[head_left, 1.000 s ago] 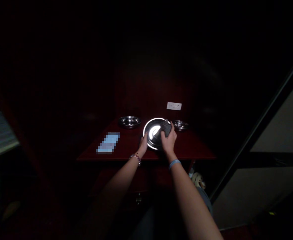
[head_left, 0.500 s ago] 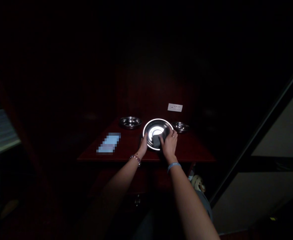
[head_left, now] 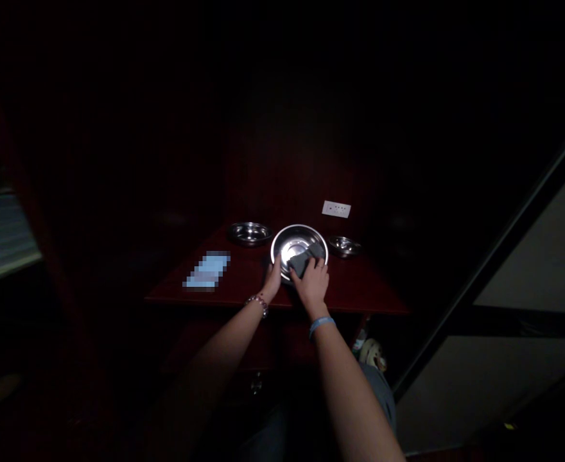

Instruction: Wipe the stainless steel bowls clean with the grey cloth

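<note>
A shiny metal bowl (head_left: 287,247) is tilted toward me above the front of the dark red desk (head_left: 354,289). My left hand (head_left: 273,280) grips its left rim, the thumb on the inner side. My right hand (head_left: 312,282) presses a dark grey cloth (head_left: 300,262) against the lower right of the bowl's inside, fingers closed over the cloth. Part of the cloth and the bowl's lower right rim lie hidden behind that hand. Farther back on the desk sit a second metal bowl (head_left: 250,235) at the left and a smaller metal dish (head_left: 344,246) at the right.
A blurred-out pale blue rectangle (head_left: 207,270) lies at the desk's left. On the back wall is a white power socket (head_left: 336,209). Below the desk's front are a round knob (head_left: 256,384) and, to the right, a pale clog-like shoe (head_left: 373,354). Most surroundings are dark.
My right hand has moved the cloth down and left inside the bowl. The bowl is turned slightly, and the whole view has shifted a little.
</note>
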Demonstrator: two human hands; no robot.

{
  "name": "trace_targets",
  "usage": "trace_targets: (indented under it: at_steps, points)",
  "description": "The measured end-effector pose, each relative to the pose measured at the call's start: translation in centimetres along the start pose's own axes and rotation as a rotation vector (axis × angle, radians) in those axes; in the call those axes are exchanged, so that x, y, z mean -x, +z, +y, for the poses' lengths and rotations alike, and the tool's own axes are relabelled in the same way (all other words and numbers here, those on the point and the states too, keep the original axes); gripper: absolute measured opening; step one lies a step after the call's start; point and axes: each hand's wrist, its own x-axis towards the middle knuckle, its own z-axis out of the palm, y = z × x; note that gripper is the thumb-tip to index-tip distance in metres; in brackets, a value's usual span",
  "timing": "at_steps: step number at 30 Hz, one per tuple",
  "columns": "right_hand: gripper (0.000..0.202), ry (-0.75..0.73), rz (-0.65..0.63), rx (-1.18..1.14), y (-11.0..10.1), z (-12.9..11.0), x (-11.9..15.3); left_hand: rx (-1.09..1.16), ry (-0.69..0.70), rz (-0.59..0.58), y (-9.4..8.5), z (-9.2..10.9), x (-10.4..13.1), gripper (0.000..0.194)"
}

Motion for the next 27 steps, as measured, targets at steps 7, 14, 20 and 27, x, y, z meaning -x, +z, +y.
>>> trace_targets:
  at_steps: [7, 14, 20, 27]
  points:
    - [0.051, 0.034, -0.074, 0.114, 0.6, 0.9, -0.2, 0.022, 0.06, -0.081, 0.4, 0.1, 0.1, 0.04]
    - [0.039, 0.237, -0.086, -0.132, -0.2, 2.0, -1.1, -0.007, 0.081, -0.101, 0.3, -0.4, -0.1, 0.043]
    - [0.047, 0.513, 0.152, -0.779, 0.7, 2.6, -2.8, -0.038, 0.041, -0.072, 0.2, -0.4, -0.3, 0.045]
    - [0.06, 0.6, 0.708, -0.997, -2.2, 2.5, -3.8, -0.105, 0.027, -0.046, -0.2, -0.6, -0.6, 0.055]
